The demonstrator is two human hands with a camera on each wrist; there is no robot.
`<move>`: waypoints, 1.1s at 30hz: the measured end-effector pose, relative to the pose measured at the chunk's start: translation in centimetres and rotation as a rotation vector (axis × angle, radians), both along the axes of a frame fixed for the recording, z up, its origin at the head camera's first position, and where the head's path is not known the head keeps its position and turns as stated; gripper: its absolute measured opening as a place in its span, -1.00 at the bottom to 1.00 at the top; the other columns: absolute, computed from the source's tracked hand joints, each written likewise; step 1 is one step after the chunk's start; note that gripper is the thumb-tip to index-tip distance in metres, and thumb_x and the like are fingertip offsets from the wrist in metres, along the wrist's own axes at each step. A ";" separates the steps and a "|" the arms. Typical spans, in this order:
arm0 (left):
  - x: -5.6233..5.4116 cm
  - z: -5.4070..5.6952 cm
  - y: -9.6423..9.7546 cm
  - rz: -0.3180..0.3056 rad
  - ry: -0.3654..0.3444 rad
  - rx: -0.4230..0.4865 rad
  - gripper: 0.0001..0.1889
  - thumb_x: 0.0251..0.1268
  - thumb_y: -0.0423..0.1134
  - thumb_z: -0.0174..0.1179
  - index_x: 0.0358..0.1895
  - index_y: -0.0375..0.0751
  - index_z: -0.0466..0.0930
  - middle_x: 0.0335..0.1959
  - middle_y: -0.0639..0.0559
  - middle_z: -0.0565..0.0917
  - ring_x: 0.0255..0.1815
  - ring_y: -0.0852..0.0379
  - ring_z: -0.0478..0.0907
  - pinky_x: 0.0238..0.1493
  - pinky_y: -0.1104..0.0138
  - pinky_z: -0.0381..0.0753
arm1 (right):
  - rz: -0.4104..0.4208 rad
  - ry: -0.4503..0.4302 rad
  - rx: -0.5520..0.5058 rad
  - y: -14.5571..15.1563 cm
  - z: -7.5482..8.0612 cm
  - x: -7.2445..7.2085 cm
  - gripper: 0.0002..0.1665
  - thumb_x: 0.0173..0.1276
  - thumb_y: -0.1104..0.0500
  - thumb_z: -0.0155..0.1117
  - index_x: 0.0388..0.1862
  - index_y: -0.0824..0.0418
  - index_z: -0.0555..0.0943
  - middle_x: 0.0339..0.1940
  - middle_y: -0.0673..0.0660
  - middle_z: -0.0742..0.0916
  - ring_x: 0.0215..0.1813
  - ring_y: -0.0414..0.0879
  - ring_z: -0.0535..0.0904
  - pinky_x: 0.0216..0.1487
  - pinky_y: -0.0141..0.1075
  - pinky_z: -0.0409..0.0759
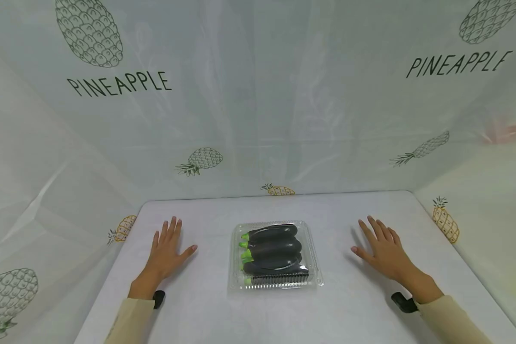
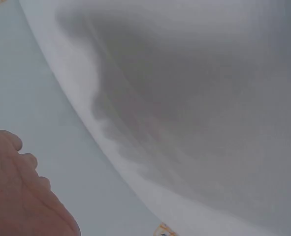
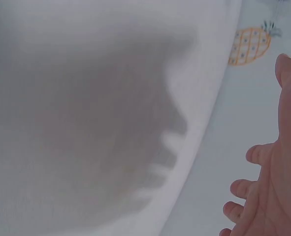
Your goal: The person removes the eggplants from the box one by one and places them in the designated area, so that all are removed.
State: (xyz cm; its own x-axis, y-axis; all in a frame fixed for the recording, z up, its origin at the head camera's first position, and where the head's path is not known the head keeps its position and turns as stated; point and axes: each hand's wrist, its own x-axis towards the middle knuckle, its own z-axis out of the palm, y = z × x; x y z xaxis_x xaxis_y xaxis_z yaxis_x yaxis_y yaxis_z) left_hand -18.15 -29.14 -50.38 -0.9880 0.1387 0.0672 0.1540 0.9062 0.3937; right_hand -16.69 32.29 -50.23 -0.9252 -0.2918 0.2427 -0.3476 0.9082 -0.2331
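Observation:
A clear plastic clamshell box [image 1: 311,258] sits mid-table in the head view. Inside lie several dark eggplants [image 1: 275,246] with bright green stems pointing left. My left hand [image 1: 165,255] is to the left of the box, palm down with fingers spread and thumb toward it. To the right of the box, my right hand [image 1: 387,255] has its fingers spread too, and it holds nothing. In the left wrist view, part of the left palm [image 2: 22,191] shows at the lower left. The right palm [image 3: 278,187] and fingertips appear at the right edge of the right wrist view.
The white table [image 1: 275,315] has rounded far corners. Behind and beside it hangs a pale curtain [image 1: 284,95] printed with pineapples and lettering. A dark wrist device [image 1: 404,303] is on the right wrist and another [image 1: 158,299] on the left. A reddish blur [image 1: 505,133] shows at the right.

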 end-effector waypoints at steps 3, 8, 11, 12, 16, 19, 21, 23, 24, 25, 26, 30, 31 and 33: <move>0.3 0.1 0.7 -0.024 0.017 0.010 0.11 0.47 0.29 0.18 0.70 -0.42 -0.19 0.73 -0.39 -0.19 0.73 -0.39 -0.38 0.64 -0.35 -0.36 | 0.015 0.012 0.005 -0.8 0.1 0.4 0.04 0.46 -0.26 0.35 0.61 0.39 0.28 0.60 0.55 0.28 0.55 0.54 0.16 0.43 0.49 0.13; 1.0 0.3 2.2 -0.056 0.054 0.025 0.11 0.43 0.24 0.25 0.69 -0.44 -0.12 0.72 -0.40 -0.11 0.73 -0.41 -0.29 0.63 -0.36 -0.29 | 0.037 0.029 0.003 -2.1 0.2 1.0 0.05 0.45 -0.28 0.35 0.63 0.35 0.28 0.60 0.52 0.30 0.55 0.52 0.18 0.43 0.48 0.16; 1.6 0.7 3.2 -0.065 0.054 0.029 0.10 0.40 0.20 0.28 0.69 -0.43 -0.10 0.73 -0.37 -0.10 0.72 -0.42 -0.25 0.64 -0.35 -0.27 | 0.058 0.041 0.002 -2.9 0.1 1.4 0.05 0.45 -0.29 0.35 0.63 0.33 0.28 0.59 0.49 0.31 0.55 0.50 0.19 0.42 0.47 0.17; 1.7 0.7 3.5 -0.068 0.055 0.034 0.10 0.39 0.19 0.30 0.69 -0.42 -0.09 0.73 -0.36 -0.09 0.72 -0.42 -0.24 0.63 -0.35 -0.26 | 0.065 0.044 0.000 -3.1 0.1 1.5 0.04 0.45 -0.29 0.34 0.63 0.33 0.27 0.59 0.49 0.31 0.55 0.50 0.19 0.42 0.46 0.17; 2.3 0.5 4.5 -0.088 0.051 0.041 0.10 0.38 0.20 0.30 0.70 -0.38 -0.10 0.74 -0.31 -0.09 0.73 -0.39 -0.23 0.64 -0.34 -0.24 | 0.090 0.043 -0.004 -4.1 0.3 2.1 0.04 0.47 -0.29 0.33 0.65 0.30 0.25 0.61 0.46 0.30 0.56 0.47 0.19 0.45 0.42 0.17; 2.6 0.1 5.2 -0.109 0.049 0.047 0.11 0.38 0.21 0.30 0.71 -0.35 -0.10 0.75 -0.27 -0.09 0.73 -0.38 -0.21 0.64 -0.34 -0.22 | 0.108 0.039 -0.010 -4.8 0.6 2.5 0.04 0.47 -0.28 0.33 0.65 0.30 0.25 0.62 0.44 0.30 0.57 0.45 0.19 0.45 0.41 0.16; 3.0 0.1 5.8 -0.126 0.055 0.058 0.10 0.37 0.19 0.31 0.71 -0.36 -0.08 0.74 -0.28 -0.07 0.72 -0.39 -0.19 0.64 -0.35 -0.19 | 0.119 0.039 -0.014 -5.3 0.7 2.8 0.04 0.47 -0.28 0.33 0.66 0.29 0.24 0.62 0.43 0.30 0.57 0.44 0.19 0.45 0.39 0.16; 3.4 0.1 6.4 -0.143 0.053 0.062 0.09 0.38 0.19 0.32 0.70 -0.36 -0.07 0.74 -0.27 -0.06 0.72 -0.39 -0.16 0.64 -0.35 -0.17 | 0.131 0.041 -0.020 -5.8 0.8 3.1 0.05 0.47 -0.28 0.33 0.67 0.28 0.22 0.62 0.41 0.30 0.58 0.42 0.19 0.46 0.37 0.17; 3.6 0.2 6.7 -0.152 0.051 0.067 0.09 0.38 0.19 0.31 0.70 -0.37 -0.06 0.74 -0.27 -0.05 0.72 -0.39 -0.15 0.64 -0.35 -0.16 | 0.137 0.040 -0.025 -6.0 0.8 3.3 0.05 0.47 -0.28 0.33 0.67 0.28 0.21 0.63 0.41 0.30 0.58 0.41 0.19 0.46 0.36 0.16; 3.8 0.2 7.0 -0.163 0.049 0.073 0.08 0.39 0.19 0.31 0.70 -0.37 -0.06 0.74 -0.28 -0.04 0.72 -0.39 -0.14 0.64 -0.35 -0.15 | 0.144 0.039 -0.030 -6.3 0.8 3.5 0.06 0.47 -0.28 0.33 0.68 0.27 0.20 0.63 0.39 0.31 0.58 0.40 0.19 0.47 0.34 0.16; 4.0 0.2 7.2 -0.172 0.046 0.084 0.08 0.39 0.18 0.31 0.70 -0.37 -0.06 0.74 -0.28 -0.03 0.72 -0.39 -0.13 0.64 -0.35 -0.14 | 0.148 0.037 -0.039 -6.5 0.8 3.6 0.06 0.47 -0.28 0.34 0.68 0.27 0.20 0.63 0.38 0.31 0.58 0.39 0.20 0.47 0.32 0.16; 4.5 0.1 8.0 -0.200 0.026 0.116 0.07 0.40 0.19 0.30 0.71 -0.35 -0.06 0.74 -0.26 -0.02 0.72 -0.38 -0.10 0.64 -0.34 -0.13 | 0.172 0.041 -0.053 -7.2 0.9 4.2 0.05 0.47 -0.25 0.34 0.69 0.27 0.19 0.63 0.36 0.33 0.58 0.36 0.22 0.53 0.23 0.11; 4.6 0.0 8.2 -0.206 0.022 0.119 0.08 0.40 0.19 0.30 0.71 -0.35 -0.07 0.74 -0.26 -0.02 0.72 -0.37 -0.10 0.64 -0.34 -0.12 | 0.176 0.042 -0.054 -7.4 0.8 4.3 0.05 0.47 -0.24 0.35 0.69 0.27 0.19 0.63 0.36 0.33 0.58 0.35 0.22 0.56 0.20 0.07; 4.9 0.0 8.5 -0.217 0.015 0.118 0.09 0.39 0.19 0.31 0.71 -0.34 -0.07 0.74 -0.25 0.00 0.71 -0.37 -0.08 0.64 -0.34 -0.09 | 0.184 0.047 -0.052 -7.7 0.8 4.5 0.06 0.46 -0.22 0.37 0.69 0.27 0.19 0.62 0.35 0.34 0.57 0.34 0.24 0.61 0.10 0.00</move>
